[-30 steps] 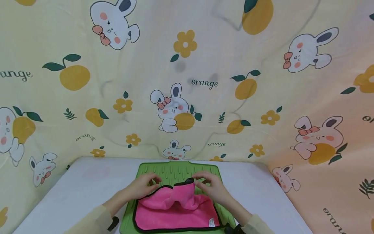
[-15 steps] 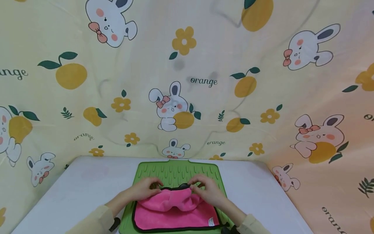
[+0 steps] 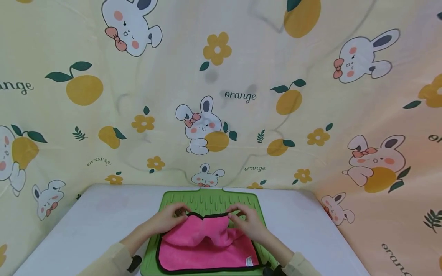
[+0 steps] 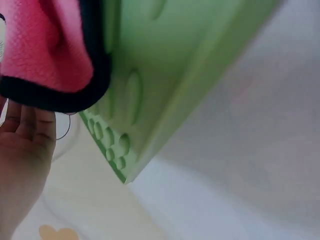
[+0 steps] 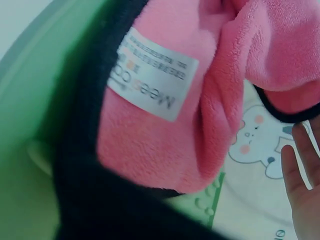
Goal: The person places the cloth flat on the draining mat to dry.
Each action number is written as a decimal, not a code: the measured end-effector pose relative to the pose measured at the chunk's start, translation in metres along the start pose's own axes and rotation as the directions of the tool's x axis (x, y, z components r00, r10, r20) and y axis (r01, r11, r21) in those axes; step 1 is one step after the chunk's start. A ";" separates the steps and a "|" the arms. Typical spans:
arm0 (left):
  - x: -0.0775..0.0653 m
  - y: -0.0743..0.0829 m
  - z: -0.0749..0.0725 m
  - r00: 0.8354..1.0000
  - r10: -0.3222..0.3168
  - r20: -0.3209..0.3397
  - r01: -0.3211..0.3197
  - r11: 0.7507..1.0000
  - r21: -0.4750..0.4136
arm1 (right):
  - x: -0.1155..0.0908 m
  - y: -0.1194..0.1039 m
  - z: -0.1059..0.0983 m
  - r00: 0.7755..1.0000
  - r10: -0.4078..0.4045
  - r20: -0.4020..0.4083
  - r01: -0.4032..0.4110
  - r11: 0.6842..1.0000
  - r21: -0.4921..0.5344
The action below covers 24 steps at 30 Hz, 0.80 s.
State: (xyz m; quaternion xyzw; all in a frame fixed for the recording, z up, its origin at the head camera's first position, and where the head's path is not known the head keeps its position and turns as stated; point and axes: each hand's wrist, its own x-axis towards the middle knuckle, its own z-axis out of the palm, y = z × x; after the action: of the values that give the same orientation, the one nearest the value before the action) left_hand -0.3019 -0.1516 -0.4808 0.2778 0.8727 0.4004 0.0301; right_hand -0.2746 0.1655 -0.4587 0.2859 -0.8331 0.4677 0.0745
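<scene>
A pink plush cloth (image 3: 203, 256) with a black bound edge lies on a green ribbed board, its far part lifted and bunched into folds. My left hand (image 3: 169, 219) pinches the raised far edge at its left end. At the right end of that edge, my right hand (image 3: 249, 224) pinches the cloth between thumb and fingers. The edge between them is drawn fairly straight, with a small notch in the middle. In the right wrist view a white printed label (image 5: 152, 75) shows near the cloth's border. The left wrist view has the left hand's fingers (image 4: 25, 130) partly hidden behind the black edge.
The green board (image 3: 207, 199) rests on a white table (image 3: 114, 214). Behind and at the sides hangs a curtain (image 3: 241, 126) printed with rabbits and oranges. Dark straps (image 3: 134, 263) sit at the wrists.
My hands first came closer and toward me, then spread apart and rose a little. The cloth's far edge, curled over near the right hand before, is now stretched between both hands.
</scene>
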 end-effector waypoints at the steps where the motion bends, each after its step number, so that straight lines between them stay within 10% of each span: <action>1: 0.000 0.001 -0.002 1.000 0.002 -0.018 -0.002 1.000 0.001 | 0.000 -0.005 -0.002 1.000 -0.010 -0.012 0.010 1.000 -0.005; 12: -0.005 -0.004 -0.013 0.971 0.018 -0.237 -0.015 1.000 0.014 | 0.004 -0.033 -0.021 0.997 0.077 -0.017 -0.077 0.997 0.011; 24: 0.004 -0.017 -0.023 0.920 0.006 -0.393 -0.006 1.000 0.003 | 0.019 0.019 -0.027 0.986 0.127 -0.110 -0.137 0.987 -0.088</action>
State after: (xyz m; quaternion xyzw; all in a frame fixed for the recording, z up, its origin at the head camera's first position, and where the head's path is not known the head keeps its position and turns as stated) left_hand -0.3191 -0.1741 -0.4772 0.1945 0.8605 0.4474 -0.1468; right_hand -0.3046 0.1869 -0.4502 0.2015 -0.8665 0.4454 0.1005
